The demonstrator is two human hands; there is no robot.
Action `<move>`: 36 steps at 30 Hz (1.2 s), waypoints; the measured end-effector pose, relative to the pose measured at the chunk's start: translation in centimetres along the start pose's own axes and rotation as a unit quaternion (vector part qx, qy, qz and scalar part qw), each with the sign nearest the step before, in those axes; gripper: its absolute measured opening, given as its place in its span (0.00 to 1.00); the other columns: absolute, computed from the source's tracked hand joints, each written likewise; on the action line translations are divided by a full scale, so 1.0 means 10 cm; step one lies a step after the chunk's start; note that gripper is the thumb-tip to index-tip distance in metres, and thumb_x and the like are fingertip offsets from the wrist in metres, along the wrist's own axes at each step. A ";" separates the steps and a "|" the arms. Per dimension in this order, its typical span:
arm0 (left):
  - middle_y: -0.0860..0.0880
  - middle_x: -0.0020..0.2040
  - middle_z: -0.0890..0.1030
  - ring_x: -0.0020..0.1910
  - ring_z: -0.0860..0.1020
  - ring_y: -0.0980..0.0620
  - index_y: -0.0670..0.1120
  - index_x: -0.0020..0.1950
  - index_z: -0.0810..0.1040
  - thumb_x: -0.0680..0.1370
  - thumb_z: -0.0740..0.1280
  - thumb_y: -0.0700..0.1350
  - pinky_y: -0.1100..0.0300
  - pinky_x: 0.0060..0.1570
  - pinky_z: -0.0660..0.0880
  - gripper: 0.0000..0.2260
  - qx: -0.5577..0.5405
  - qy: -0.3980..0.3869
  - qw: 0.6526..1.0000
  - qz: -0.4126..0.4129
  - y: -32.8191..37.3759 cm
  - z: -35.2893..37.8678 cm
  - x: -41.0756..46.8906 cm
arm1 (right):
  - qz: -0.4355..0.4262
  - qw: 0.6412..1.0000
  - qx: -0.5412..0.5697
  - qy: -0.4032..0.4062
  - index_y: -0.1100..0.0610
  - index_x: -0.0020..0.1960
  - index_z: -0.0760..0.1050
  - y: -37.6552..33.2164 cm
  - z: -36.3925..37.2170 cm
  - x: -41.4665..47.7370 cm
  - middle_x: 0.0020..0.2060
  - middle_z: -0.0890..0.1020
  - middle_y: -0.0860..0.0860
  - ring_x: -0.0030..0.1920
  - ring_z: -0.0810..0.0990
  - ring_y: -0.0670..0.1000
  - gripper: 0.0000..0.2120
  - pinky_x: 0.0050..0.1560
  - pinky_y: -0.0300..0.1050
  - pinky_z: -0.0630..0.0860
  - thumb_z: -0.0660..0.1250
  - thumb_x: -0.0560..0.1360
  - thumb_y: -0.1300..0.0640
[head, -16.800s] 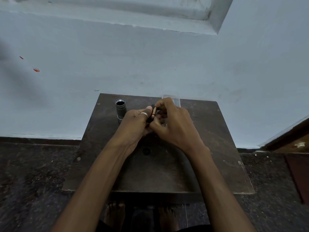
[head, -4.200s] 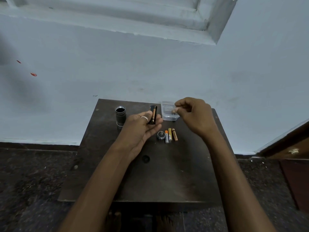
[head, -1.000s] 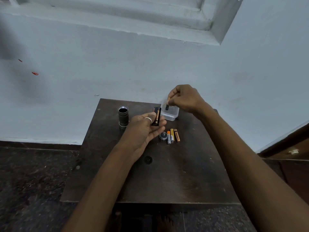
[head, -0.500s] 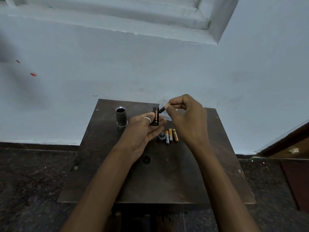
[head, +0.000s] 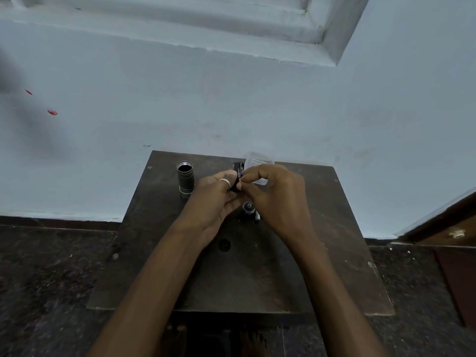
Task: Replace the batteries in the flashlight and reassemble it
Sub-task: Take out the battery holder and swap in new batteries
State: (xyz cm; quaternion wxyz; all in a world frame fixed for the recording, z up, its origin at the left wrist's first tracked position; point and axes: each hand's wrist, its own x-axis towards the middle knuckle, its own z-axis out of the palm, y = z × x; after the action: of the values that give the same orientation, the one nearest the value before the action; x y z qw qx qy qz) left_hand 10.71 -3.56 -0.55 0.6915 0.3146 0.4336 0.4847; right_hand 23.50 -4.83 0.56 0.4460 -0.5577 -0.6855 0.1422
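While the left hand (head: 215, 195) curls its fingers round the battery holder (head: 237, 166) over the bench (head: 334, 228) and the right hand (head: 274, 193) pinches a battery (head: 241, 174) against it, a crooked push could flick that battery loose.

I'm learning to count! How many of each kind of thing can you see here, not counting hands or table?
Flashlight tube: 1
Battery holder: 1
Round cap: 1
Loose battery: 1 showing; right hand may hide more
Clear box: 1
Total: 5
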 end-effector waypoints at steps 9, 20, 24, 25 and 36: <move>0.44 0.48 0.85 0.50 0.83 0.50 0.43 0.53 0.80 0.84 0.59 0.40 0.54 0.55 0.80 0.10 -0.011 -0.018 1.000 -0.001 0.03 -0.03 -0.01 | 0.046 0.989 0.003 -0.139 0.53 0.73 0.69 0.07 -0.14 0.09 0.67 0.79 0.47 0.67 0.75 0.45 0.30 0.61 0.33 0.70 0.75 0.74 0.55; 0.47 0.50 0.86 0.49 0.84 0.53 0.42 0.62 0.80 0.83 0.61 0.41 0.61 0.51 0.81 0.11 -0.002 -0.064 0.998 -0.011 0.00 0.01 -0.03 | 0.129 0.973 0.161 -0.103 0.49 0.62 0.77 0.20 -0.21 0.14 0.53 0.83 0.45 0.57 0.80 0.43 0.27 0.59 0.42 0.79 0.80 0.67 0.63; 0.48 0.52 0.86 0.51 0.84 0.54 0.43 0.62 0.79 0.83 0.61 0.40 0.61 0.52 0.80 0.11 -0.006 -0.074 0.997 -0.006 0.01 0.02 -0.03 | 0.157 0.963 0.187 -0.117 0.54 0.59 0.81 0.21 -0.22 0.16 0.48 0.85 0.46 0.50 0.82 0.40 0.21 0.55 0.38 0.80 0.80 0.68 0.63; 0.47 0.53 0.86 0.52 0.84 0.54 0.43 0.63 0.79 0.84 0.60 0.40 0.61 0.53 0.80 0.12 -0.006 -0.075 0.997 -0.004 0.02 0.02 -0.03 | 0.159 0.961 0.190 -0.126 0.55 0.58 0.81 0.22 -0.22 0.16 0.47 0.85 0.47 0.49 0.82 0.39 0.19 0.53 0.39 0.81 0.79 0.69 0.64; 0.44 0.61 0.84 0.57 0.83 0.53 0.42 0.68 0.76 0.83 0.61 0.40 0.58 0.61 0.78 0.14 -0.004 -0.067 0.998 0.010 0.01 -0.01 -0.06 | 0.101 0.976 0.170 -0.089 0.54 0.52 0.82 0.14 -0.21 0.11 0.48 0.86 0.47 0.52 0.83 0.42 0.12 0.51 0.39 0.81 0.78 0.70 0.63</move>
State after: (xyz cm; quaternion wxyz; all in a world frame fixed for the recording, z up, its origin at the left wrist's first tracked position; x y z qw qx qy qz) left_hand 10.49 -4.08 -0.39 0.7153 0.3481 0.3808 0.4714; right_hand 26.03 -4.02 1.25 0.4544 -0.5251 -0.6289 0.3497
